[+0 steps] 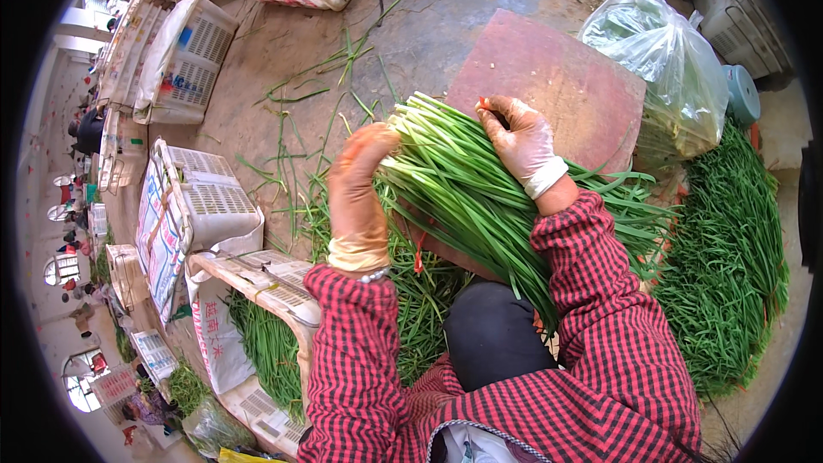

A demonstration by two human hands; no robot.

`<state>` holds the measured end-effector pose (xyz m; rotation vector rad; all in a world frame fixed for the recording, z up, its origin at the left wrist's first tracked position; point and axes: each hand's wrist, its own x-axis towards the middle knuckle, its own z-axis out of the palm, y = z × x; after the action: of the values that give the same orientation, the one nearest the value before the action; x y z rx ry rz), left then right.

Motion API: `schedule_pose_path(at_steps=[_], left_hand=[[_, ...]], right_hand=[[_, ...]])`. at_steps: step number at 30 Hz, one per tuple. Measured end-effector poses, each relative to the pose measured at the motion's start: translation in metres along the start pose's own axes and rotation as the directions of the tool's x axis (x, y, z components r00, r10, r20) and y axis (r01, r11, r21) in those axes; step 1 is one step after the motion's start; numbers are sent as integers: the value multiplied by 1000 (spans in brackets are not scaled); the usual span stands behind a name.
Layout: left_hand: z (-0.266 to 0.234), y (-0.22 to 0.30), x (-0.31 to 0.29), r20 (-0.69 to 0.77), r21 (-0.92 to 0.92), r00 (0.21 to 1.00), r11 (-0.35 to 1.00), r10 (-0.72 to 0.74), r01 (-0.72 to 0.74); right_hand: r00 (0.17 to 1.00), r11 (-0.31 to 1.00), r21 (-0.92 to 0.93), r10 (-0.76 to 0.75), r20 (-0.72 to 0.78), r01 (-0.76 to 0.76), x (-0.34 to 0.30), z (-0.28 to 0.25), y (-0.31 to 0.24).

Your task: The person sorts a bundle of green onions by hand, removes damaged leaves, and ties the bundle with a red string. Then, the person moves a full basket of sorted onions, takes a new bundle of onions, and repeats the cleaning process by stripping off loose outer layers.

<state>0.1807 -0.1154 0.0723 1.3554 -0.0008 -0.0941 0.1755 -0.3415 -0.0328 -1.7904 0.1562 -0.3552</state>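
Observation:
A thick bunch of garlic chives (480,180) lies slantwise across a reddish board, its pale cut ends to the upper left and green leaves toward my right forearm. My left hand (358,193), in a thin stained glove, rests cupped with fingers extended against those pale ends. Over the far side of the bunch, my right hand (523,139), also gloved, pinches a small orange-red tie (483,104) between thumb and forefinger. Another red tie (418,259) hangs below the bunch, near my knee. Part of the bunch is hidden under my right wrist.
Beyond the bunch extends the reddish board (566,77). A clear plastic bag (664,64) stands at the far right, above a large heap of chives (724,266). White plastic crates (210,180) line the left. Loose leaves (296,150) litter the floor. Other people are far left.

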Motion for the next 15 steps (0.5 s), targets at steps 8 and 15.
schedule_pose_path(at_steps=[8,15], left_hand=[[-143,-4,-53,-582,-27,812,999,-47,38],[-48,6,-40,-100,772,879,593,467,-227]], right_hand=[[999,999,-32,-34,-28,33,-1,1,1],[999,995,92,49,14,-50,-2,-4,-14]])
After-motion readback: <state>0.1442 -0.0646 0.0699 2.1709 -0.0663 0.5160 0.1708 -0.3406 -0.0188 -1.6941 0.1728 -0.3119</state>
